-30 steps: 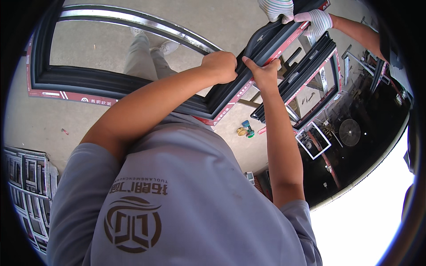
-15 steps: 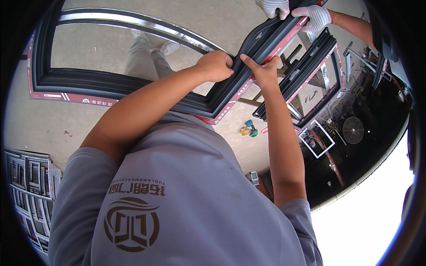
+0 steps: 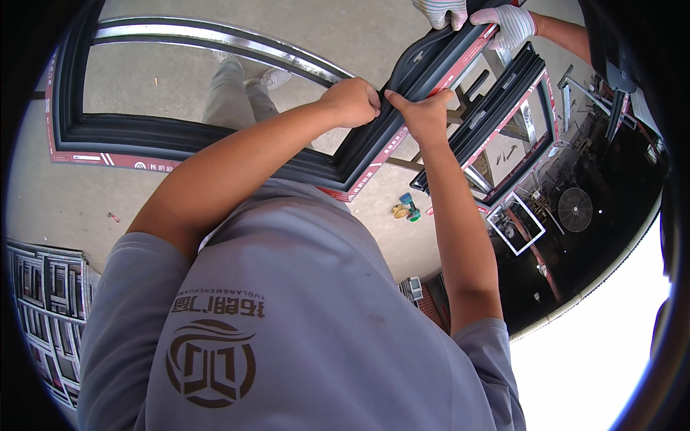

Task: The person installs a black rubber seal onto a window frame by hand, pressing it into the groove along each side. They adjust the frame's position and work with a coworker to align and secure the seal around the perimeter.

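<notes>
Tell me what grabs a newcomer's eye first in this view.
The large dark window frame with red-taped edges fills the upper left. At top centre the left hand and right hand both grip its right-hand rail, thumbs nearly meeting. Further up that rail, a co-worker's white-gloved hands hold it too.

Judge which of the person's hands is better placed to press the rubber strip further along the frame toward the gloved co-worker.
Right, probably. The right hand sits further up the frame rail, on the side toward the gloved hands, thumb on the rubber strip. The left hand grips the rail just behind it.
</notes>
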A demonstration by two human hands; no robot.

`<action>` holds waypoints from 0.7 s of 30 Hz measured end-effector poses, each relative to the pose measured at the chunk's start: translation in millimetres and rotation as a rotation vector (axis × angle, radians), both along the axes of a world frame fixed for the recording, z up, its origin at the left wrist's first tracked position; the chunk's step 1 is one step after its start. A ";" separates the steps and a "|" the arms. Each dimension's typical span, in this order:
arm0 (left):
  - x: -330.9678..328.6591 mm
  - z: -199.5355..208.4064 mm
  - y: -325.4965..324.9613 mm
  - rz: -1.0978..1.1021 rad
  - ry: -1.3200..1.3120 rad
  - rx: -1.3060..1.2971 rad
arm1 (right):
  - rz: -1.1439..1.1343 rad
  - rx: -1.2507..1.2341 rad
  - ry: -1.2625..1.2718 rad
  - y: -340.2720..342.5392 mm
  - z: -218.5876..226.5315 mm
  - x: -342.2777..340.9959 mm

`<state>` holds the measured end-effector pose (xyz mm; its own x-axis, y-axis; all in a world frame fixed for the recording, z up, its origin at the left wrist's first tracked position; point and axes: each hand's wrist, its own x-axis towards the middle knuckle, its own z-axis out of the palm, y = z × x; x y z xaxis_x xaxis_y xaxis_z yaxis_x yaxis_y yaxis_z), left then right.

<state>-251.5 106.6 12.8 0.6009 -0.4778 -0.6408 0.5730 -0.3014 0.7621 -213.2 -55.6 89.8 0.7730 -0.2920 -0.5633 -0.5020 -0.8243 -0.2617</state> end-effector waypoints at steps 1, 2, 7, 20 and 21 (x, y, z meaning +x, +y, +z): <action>1.6 2.6 1.1 -0.016 -0.022 0.006 | 0.006 -0.002 0.005 1.0 1.3 0.2; 2.9 5.5 1.8 -0.037 -0.040 0.013 | 0.011 0.007 0.001 1.9 2.7 0.7; 9.7 18.5 -0.4 -0.104 -0.153 0.119 | 0.039 -0.084 0.059 6.3 7.6 2.6; -4.0 14.2 -5.5 0.037 -0.213 0.111 | 0.032 -0.116 -0.002 10.0 9.2 -3.7; -4.9 13.1 -6.9 0.046 -0.203 0.107 | 0.028 -0.115 -0.025 9.2 8.3 -7.0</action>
